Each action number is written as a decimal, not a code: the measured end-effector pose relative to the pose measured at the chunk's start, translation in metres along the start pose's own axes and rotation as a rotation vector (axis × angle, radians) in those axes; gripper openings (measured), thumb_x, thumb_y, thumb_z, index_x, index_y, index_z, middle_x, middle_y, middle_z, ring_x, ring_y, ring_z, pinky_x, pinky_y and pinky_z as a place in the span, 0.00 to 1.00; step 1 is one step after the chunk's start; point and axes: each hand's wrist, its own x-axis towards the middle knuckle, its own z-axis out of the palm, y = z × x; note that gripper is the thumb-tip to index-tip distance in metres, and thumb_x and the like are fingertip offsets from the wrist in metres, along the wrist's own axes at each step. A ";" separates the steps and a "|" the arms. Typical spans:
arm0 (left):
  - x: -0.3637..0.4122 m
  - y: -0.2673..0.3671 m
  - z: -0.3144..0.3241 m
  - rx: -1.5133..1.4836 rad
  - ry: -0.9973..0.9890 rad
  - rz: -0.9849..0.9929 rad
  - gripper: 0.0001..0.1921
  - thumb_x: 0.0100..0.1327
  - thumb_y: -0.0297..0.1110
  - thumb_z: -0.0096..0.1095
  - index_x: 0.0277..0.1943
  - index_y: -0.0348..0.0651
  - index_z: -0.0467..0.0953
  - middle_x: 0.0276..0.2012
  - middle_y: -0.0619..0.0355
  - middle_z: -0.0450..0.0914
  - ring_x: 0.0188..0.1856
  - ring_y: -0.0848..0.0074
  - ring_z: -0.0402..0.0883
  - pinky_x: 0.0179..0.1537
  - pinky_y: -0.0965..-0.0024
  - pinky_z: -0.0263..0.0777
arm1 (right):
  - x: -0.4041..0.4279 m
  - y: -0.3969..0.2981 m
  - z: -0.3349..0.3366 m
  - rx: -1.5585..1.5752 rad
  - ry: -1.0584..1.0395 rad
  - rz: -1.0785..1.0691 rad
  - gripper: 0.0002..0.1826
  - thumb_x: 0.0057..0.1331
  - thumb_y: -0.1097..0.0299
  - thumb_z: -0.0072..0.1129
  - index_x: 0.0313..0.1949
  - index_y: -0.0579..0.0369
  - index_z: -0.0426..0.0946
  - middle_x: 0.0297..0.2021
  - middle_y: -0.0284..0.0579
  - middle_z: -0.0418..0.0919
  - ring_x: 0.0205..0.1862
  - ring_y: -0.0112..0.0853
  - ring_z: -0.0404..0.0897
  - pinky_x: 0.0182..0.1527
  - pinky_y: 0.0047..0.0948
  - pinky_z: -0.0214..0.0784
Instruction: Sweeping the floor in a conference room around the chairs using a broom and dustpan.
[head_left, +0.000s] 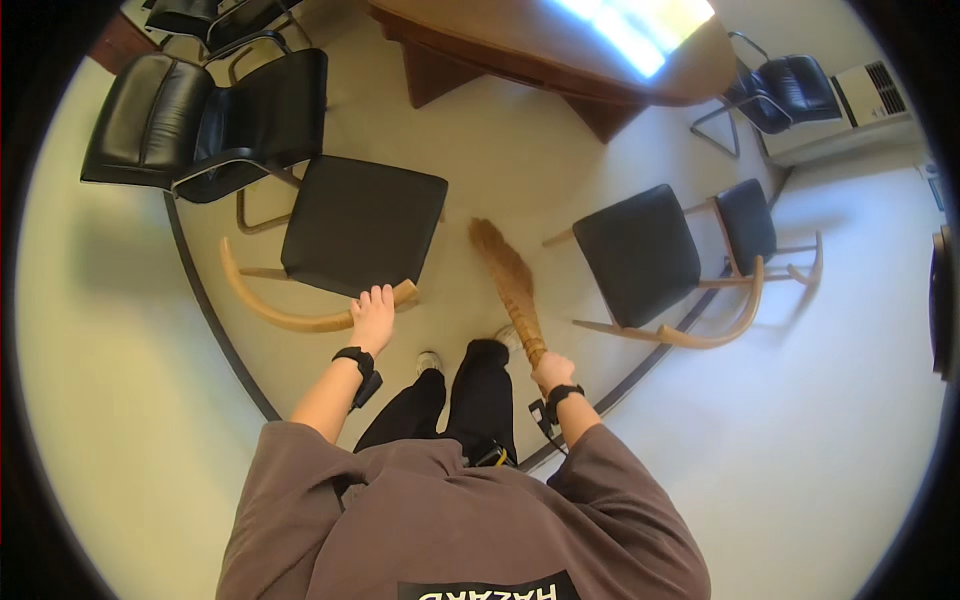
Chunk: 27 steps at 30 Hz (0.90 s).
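Observation:
My left hand (373, 321) grips the curved wooden back rail (300, 321) of a chair near its right end, with the fingers over the top. The chair's dark padded seat (364, 221) lies just beyond that hand. In my right hand (553, 373) is a straw hand broom (510, 274), held by its bound handle. Its bristles point forward and a little left, above or against the pale floor (480, 169); I cannot tell if they touch it.
Black leather armchairs (154, 120) stand at the left. At right is a wooden chair with a dark seat (637, 255), and a smaller-looking chair (746, 225) behind it. A wooden table (517, 37) is ahead, with an armchair (799, 86) to its right. Walls flank me.

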 end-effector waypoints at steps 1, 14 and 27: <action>-0.001 -0.002 0.002 0.046 0.034 0.013 0.21 0.51 0.25 0.46 0.51 0.37 0.60 0.41 0.51 0.65 0.43 0.62 0.65 0.46 0.52 0.57 | -0.013 0.008 0.016 0.005 -0.022 0.021 0.15 0.49 0.62 0.54 0.37 0.50 0.74 0.35 0.43 0.77 0.40 0.34 0.77 0.38 0.29 0.69; 0.018 -0.014 -0.001 0.092 -0.014 0.126 0.17 0.52 0.24 0.46 0.46 0.38 0.58 0.39 0.49 0.66 0.40 0.57 0.70 0.37 0.56 0.66 | -0.223 0.130 0.203 0.306 -0.420 0.362 0.25 0.38 0.54 0.62 0.38 0.49 0.73 0.33 0.42 0.77 0.36 0.36 0.77 0.36 0.33 0.68; 0.039 -0.016 0.022 0.102 -0.083 -0.033 0.19 0.51 0.30 0.55 0.45 0.41 0.58 0.41 0.48 0.66 0.42 0.56 0.70 0.42 0.59 0.65 | -0.299 0.141 0.254 0.947 -0.335 0.798 0.25 0.38 0.52 0.61 0.33 0.56 0.77 0.30 0.45 0.78 0.31 0.36 0.77 0.34 0.31 0.67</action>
